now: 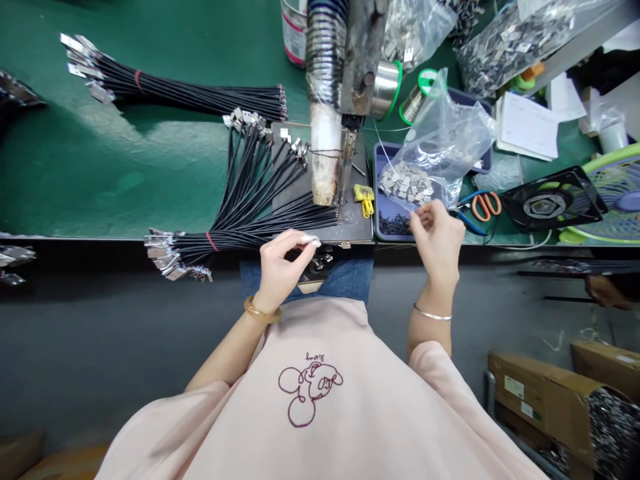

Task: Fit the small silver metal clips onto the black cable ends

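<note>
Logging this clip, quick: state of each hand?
Left hand: closed in a pinch; anything held can't be told.
Right hand: curled at the tray; open or closed can't be told.

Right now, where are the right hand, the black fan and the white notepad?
Right hand [441,235]: head view, back of hand.
Black fan [543,205]: head view, round hub.
White notepad [528,128]: head view, top page.

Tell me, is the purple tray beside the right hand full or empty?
Neither: the tray is partly filled. Small silvery pieces and dark bits lie in it, with bare purple showing.
</note>
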Tool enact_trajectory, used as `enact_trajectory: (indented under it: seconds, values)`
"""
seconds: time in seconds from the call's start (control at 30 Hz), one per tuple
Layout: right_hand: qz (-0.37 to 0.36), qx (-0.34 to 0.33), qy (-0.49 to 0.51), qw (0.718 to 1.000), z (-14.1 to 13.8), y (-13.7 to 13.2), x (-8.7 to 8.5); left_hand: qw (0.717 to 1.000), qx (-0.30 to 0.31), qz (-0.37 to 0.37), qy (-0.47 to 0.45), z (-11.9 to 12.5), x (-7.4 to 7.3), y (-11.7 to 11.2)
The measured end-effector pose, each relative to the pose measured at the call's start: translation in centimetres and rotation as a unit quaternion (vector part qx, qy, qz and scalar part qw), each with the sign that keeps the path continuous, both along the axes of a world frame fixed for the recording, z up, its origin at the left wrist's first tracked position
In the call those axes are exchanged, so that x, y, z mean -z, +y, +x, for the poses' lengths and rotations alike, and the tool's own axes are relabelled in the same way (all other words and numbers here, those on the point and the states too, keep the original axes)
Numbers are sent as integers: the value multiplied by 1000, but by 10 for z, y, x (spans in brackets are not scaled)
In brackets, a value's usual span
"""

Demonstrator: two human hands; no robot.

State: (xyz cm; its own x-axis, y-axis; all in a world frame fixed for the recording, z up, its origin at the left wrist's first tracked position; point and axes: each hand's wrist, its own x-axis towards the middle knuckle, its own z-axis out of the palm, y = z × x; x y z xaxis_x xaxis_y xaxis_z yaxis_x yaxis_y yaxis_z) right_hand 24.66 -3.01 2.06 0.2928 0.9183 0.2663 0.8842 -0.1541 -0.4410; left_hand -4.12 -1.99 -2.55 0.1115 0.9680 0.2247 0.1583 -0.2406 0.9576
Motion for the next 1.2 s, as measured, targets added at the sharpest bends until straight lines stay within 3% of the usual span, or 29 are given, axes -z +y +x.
enact_trajectory:
  seconds: [0.13,0.23,0.3,0.4,0.53,0.67,0.77,0.87,1.0,1.1,1.2]
  values:
    - [-13,64,-99,993,15,37,15,971,16,140,192,3,-6,26]
    - [-63,60,-106,990,14,54,20,929,61,167,324,9,-3,38]
    - [-76,46,-101,991,12,57,22,913,76,180,358,11,-1,38]
    - [-52,24,-93,994,8,52,25,912,80,209,345,11,0,31]
    - [56,25,-45,997,1,34,26,933,60,239,264,8,-1,19]
    - [155,23,84,984,-14,14,16,944,60,249,206,10,-3,15]
    - [142,-2,209,967,-36,-2,8,945,83,258,185,14,-3,15]
    - [103,-66,317,941,-62,-15,6,962,96,207,151,18,-5,15]
    - [107,-131,298,940,-91,-22,16,990,131,-12,44,19,-8,18]
    - [130,-137,284,940,-102,-20,26,976,165,-138,-40,16,-12,23]
    - [91,-144,374,912,-108,-16,34,965,181,-179,-68,14,-16,27]
